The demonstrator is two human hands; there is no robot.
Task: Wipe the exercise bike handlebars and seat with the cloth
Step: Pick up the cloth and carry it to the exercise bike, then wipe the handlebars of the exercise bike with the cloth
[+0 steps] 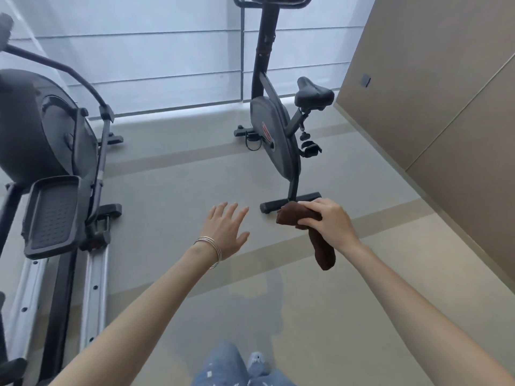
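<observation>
**Cloth in hand, short of the bike**

Standing back from the exercise bike [274, 135], both arms stretched ahead over the floor [181, 176]. Gripping the brown cloth [324, 253] with the right hand [331, 221], fingers curled over the bunched top, one end left dangling below the wrist. Probably bunched that way to make a thick pad for rubbing, with the loose tail as spare. Holding the left hand [225, 229] flat and wide, fingers spread, nothing in it, apart from the cloth. Likely free for balance, or to steady the frame once within reach.

Touching neither target surface yet, so no wiping judged to be under way. Overlapping the bike's rear foot bar [291, 201] in the view only; looks held in the air nearer the camera, not pressed to it. Leaving the seat [315, 91] up on its slanted post, well apart from the cloth. Catching only the lower curve of the handlebars [238, 1] at the top edge of the view, the rest cut off.

Counting up:
- one cloth, one seat, one bike
- two pedals [310, 149], one on each side of the housing
- two foot bars, front and rear
- one other machine, an elliptical trainer [50, 135], off to the left and well apart
- several thin silver bangles [210, 247] on the left wrist, too fine to number surely
</observation>
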